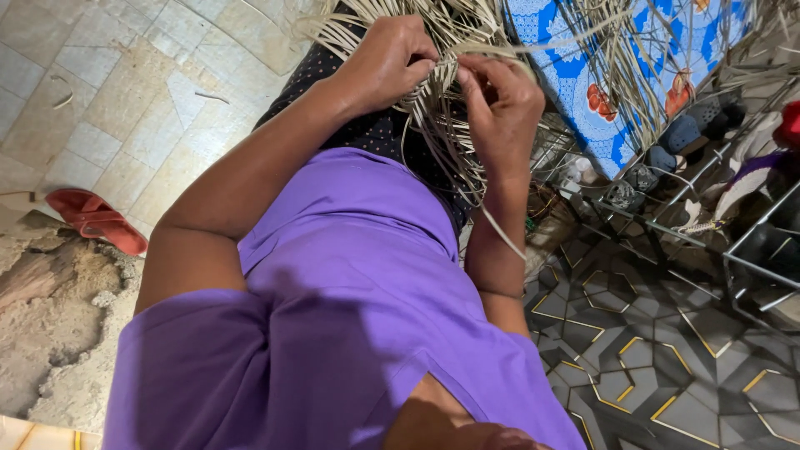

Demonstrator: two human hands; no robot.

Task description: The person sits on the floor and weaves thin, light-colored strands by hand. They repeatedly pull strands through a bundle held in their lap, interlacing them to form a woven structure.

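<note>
A tangle of pale, flat cane strips [442,100] lay on the person's lap, at the top middle of the view, partly woven together. The left hand [387,62] was clenched over a bunch of the strips from above, knuckles up. The right hand [500,104] sat just beside it, fingers curled and pinching a few strips close to where the two hands met. Loose ends fanned upward and to the right, and one long strip trailed down past the right forearm.

The work looked to be mid-weave, with one strip being tucked or pulled tight among the others; a next pass would seem to call for a steady hold with the left hand while the right threaded a free end through.

The person wore a purple shirt [350,292] over dark dotted cloth on the legs. A blue patterned mat [583,92] lay under the loose ends. To the right stood a metal rack [733,225] holding shoes, above dark floor tiles with gold lines. A red sandal [96,221] lay on pale tiles at the left.

The fingertips and the exact crossing of strips were hidden between the hands, and the top of the weave was cut off.
</note>
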